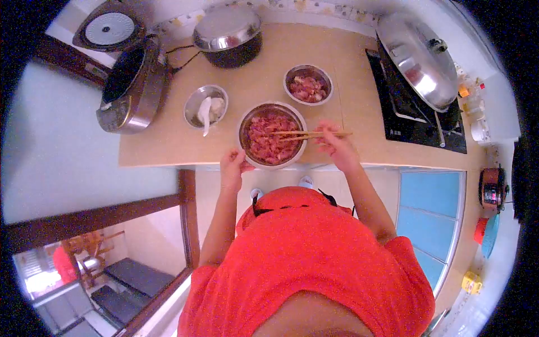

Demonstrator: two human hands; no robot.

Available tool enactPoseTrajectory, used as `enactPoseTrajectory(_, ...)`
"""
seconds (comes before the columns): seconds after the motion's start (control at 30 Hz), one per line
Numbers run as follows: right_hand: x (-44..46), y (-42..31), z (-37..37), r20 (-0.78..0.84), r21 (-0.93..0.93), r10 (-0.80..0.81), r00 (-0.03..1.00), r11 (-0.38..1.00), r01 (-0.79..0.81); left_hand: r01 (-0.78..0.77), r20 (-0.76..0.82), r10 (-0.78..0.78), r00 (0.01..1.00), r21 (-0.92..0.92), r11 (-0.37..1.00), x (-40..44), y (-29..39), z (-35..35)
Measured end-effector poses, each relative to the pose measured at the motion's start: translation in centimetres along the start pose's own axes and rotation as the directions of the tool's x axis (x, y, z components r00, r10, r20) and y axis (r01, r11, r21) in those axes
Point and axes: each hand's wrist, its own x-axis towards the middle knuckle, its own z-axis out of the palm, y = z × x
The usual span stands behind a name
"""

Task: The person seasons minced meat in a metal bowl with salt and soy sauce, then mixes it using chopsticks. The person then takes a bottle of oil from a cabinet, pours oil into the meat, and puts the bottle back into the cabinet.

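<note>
A metal bowl (303,147) of cut raw meat (266,140) sits near the counter's front edge. My left hand (233,164) grips the bowl's rim at its lower left. In my right hand (335,147) is a pair of chopsticks (306,135), held closed in the fingers, their tips in the meat. Behind the bowl to the right stands a smaller metal bowl (330,90) with more raw meat (307,88). To the left, another small metal bowl (191,104) holds a white spoon (206,115) and some pale stuff that I cannot make out.
An open rice cooker (132,92) stands at the counter's left end, with a lidded pot (229,36) behind. On the right, a black cooktop (401,126) carries a wok under a big domed lid (421,59). The wooden counter (348,50) runs between them.
</note>
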Motion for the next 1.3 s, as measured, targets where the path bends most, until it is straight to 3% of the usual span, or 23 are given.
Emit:
enactPoseTrajectory(0.1,-0.8,-0.3,0.4,0.012,-0.262,-0.033,0.999,0.964,0.035,-0.025,-0.034,0.026,0.999,0.02,0.999,-0.1,0.4,0.2)
enactPoseTrajectory(0.2,-1.5,-1.1,-1.2,-0.117,-0.193,0.027,0.993,0.98,-0.049,-0.018,-0.056,0.017,0.998,-0.023,1.0,0.1,0.7,0.6)
enactPoseTrajectory(0.3,-1.2,-1.2,-3.7,-0.097,-0.192,0.038,0.995,0.98,-0.056,-0.018,-0.083,0.014,0.996,-0.054,0.998,0.0,0.7,1.1)
enactPoseTrajectory(0.37,-0.9,-1.5,-4.2,-0.065,-0.247,0.072,0.995,0.965,-0.086,-0.034,-0.084,0.026,0.996,-0.094,0.995,0.0,0.5,1.4)
enactPoseTrajectory(0.5,0.0,-1.4,-4.8,0.007,-0.407,0.079,0.997,0.911,-0.069,0.047,-0.019,-0.047,0.999,-0.006,0.999,0.2,0.1,2.0)
enactPoseTrajectory(0.6,-0.6,-1.9,-4.6,0.066,-0.327,0.11,0.992,0.941,-0.082,0.084,0.032,-0.084,0.996,-0.022,0.996,-0.7,-0.5,3.2)
enactPoseTrajectory(0.7,-0.8,-3.0,-4.4,0.141,-0.457,0.238,0.961,0.877,-0.149,0.129,0.019,-0.129,0.991,-0.023,0.991,-2.4,0.0,3.7)
enactPoseTrajectory(0.77,0.0,-2.7,-5.4,0.303,-0.545,0.336,0.892,0.829,-0.127,0.154,-0.027,-0.154,0.988,0.006,0.988,-3.8,0.1,2.8)
enactPoseTrajectory(0.87,-0.1,-2.0,-4.1,0.404,-0.583,0.491,0.772,0.788,-0.197,0.118,-0.127,-0.109,0.986,0.063,0.991,-7.0,-1.6,-2.1)
enactPoseTrajectory(0.9,-0.1,-1.7,-3.3,0.412,-0.589,0.541,0.733,0.772,-0.239,0.101,-0.257,-0.086,0.963,0.045,0.994,-8.3,-1.6,-3.4)
enactPoseTrajectory(1.0,0.4,0.4,-0.5,0.531,-0.712,0.646,0.549,0.691,-0.124,0.088,-0.484,0.012,0.875,0.184,0.979,-12.7,-2.2,-9.8)
enactPoseTrajectory(1.03,0.2,1.7,0.4,0.536,-0.725,0.675,0.506,0.675,-0.133,0.094,-0.563,-0.008,0.827,0.124,0.988,-14.2,-1.5,-10.7)
enactPoseTrajectory(1.1,-0.3,3.8,2.9,0.496,-0.776,0.712,0.497,0.62,-0.114,0.079,-0.686,-0.054,0.725,0.006,0.997,-16.8,0.4,-12.5)
enactPoseTrajectory(1.13,-1.5,4.6,4.2,0.467,-0.8,0.73,0.498,0.589,-0.114,0.018,-0.682,0.057,0.729,0.103,0.995,-18.8,0.3,-14.8)
enactPoseTrajectory(1.17,-2.3,5.5,5.7,0.468,-0.844,0.69,0.552,0.535,0.047,-0.055,-0.664,0.174,0.727,0.195,0.979,-20.4,-0.7,-18.1)
enactPoseTrajectory(1.2,-3.2,6.0,7.7,0.454,-0.861,0.693,0.56,0.502,0.076,-0.131,-0.636,0.289,0.715,0.284,0.95,-22.0,-1.2,-21.1)
enactPoseTrajectory(1.27,-4.9,7.0,11.6,0.422,-0.892,0.697,0.58,0.432,0.131,-0.188,-0.728,0.287,0.623,0.217,0.958,-26.7,4.4,-23.1)
enactPoseTrajectory(1.3,-5.5,7.9,13.1,0.483,-0.86,0.68,0.552,0.487,0.151,-0.199,-0.701,0.321,0.636,0.254,0.947,-29.9,6.5,-25.9)
